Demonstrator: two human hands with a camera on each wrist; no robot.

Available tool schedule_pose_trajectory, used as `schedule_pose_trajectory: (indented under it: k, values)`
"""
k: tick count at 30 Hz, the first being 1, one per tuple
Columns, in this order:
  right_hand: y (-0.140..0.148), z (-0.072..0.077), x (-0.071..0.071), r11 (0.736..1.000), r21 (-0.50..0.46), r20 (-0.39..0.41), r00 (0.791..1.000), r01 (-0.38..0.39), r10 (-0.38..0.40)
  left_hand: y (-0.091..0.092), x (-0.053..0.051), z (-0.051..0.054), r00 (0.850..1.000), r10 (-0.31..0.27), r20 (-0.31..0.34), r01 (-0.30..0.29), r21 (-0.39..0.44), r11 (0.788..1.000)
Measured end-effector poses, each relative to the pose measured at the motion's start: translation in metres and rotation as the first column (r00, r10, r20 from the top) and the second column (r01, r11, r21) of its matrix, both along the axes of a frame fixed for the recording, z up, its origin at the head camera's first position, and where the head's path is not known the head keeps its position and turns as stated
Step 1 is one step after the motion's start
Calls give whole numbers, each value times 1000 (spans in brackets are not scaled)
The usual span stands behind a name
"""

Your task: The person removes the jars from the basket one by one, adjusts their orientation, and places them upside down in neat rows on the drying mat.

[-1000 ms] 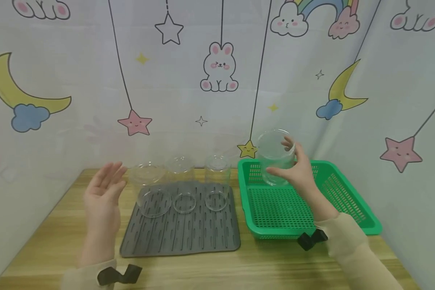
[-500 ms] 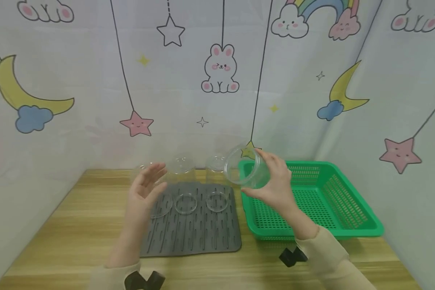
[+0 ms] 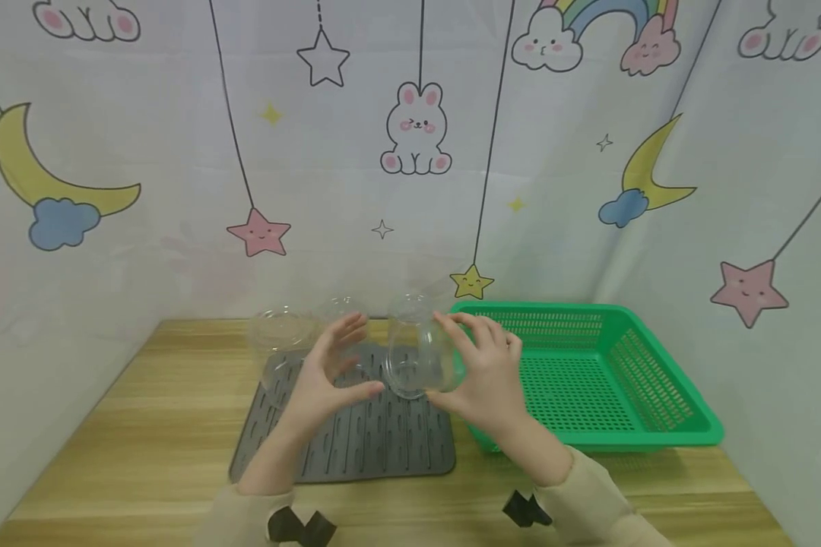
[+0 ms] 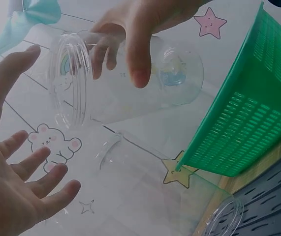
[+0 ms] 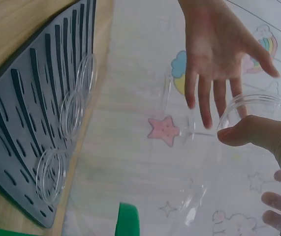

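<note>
My right hand [image 3: 487,372] grips a clear jar [image 4: 113,105] by its side, thumb on one side and fingers on the other. The jar lies on its side in the air, its ringed mouth toward my left hand [image 3: 324,380]. The left hand's fingers are spread and apart from the rim, with nothing in them. Behind the hands, three clear jars stand mouth down on a grey ridged drying mat [image 3: 376,460]: a left jar [image 3: 280,330], a middle jar [image 3: 342,306] partly hidden by my left hand, and a right jar [image 3: 410,305] seen through the held one.
A green slotted plastic basket [image 3: 588,439] sits on the wooden table [image 3: 130,425], just right of the mat. Behind everything hangs a white curtain [image 3: 328,182] printed with stars, moons and rabbits.
My right hand has brought the jar left from above the basket to over the mat, tipping it from upright onto its side. My left hand has moved right toward its mouth.
</note>
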State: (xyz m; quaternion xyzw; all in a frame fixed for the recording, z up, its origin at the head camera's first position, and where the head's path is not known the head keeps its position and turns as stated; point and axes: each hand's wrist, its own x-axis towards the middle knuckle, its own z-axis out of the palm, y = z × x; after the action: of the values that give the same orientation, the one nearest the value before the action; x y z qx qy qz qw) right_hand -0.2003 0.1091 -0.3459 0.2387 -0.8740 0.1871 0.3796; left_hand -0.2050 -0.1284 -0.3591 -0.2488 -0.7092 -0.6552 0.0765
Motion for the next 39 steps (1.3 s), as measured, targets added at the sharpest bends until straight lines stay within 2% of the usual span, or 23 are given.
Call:
schedule_pose_trajectory:
  k: [5,11,20,27,35,39]
  values:
    - [-7,-5,3,996,89,-43,999,28,-24,8,-3,-2,998,-55,-9,55,-32,998]
    - [-12,-10,5,986,153,-41,998,63,-57,15,-2,-2,995,-99,13,100,-82,992]
    - [-16,-14,8,974,219,-41,998,57,-49,23,-2,-6,993,-55,104,71,-151,986]
    - [-17,-17,10,972,228,0,999,47,-48,24,-3,-7,991,-18,133,42,-180,983]
    - [-18,-19,15,979,197,38,998,48,-57,22,-7,-7,987,-61,146,84,-153,985]
    - [-16,-15,19,983,181,3,999,42,-43,19,-7,-8,986,-85,143,103,-126,987]
